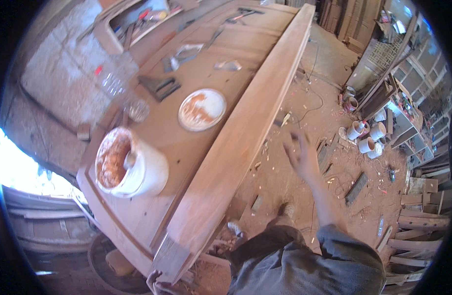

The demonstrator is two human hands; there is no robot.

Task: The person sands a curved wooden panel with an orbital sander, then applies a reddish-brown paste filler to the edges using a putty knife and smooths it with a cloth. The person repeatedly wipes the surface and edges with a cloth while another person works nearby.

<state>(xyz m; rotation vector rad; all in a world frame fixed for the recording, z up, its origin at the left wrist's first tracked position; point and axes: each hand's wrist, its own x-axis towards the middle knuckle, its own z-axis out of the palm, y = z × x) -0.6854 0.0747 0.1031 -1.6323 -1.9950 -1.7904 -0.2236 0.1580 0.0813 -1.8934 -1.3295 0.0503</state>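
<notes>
A long reddish-brown wooden plank [238, 132] lies along the right side of a workbench. At its near end, my left hand [160, 286] is partly cut off by the lower edge of the picture, its fingers curled against the plank's corner. A greyish patch [171, 255] covers the plank close to that hand; I cannot tell what it is. My right hand [301, 156] hangs in the air right of the plank, somewhat blurred, fingers spread and holding nothing. On the bench, left of the plank, stands a white bucket [150, 169] smeared inside with orange-brown paste. Its white lid [202, 110], also smeared, lies beyond it.
The wooden bench top [184, 147] also carries a clear plastic bottle [113, 84], a dark slotted piece [159, 87] and scattered scraps. A tool tray [137, 22] sits at the far left. Several paint cans [366, 145], cables and offcuts lie on the dusty floor to the right.
</notes>
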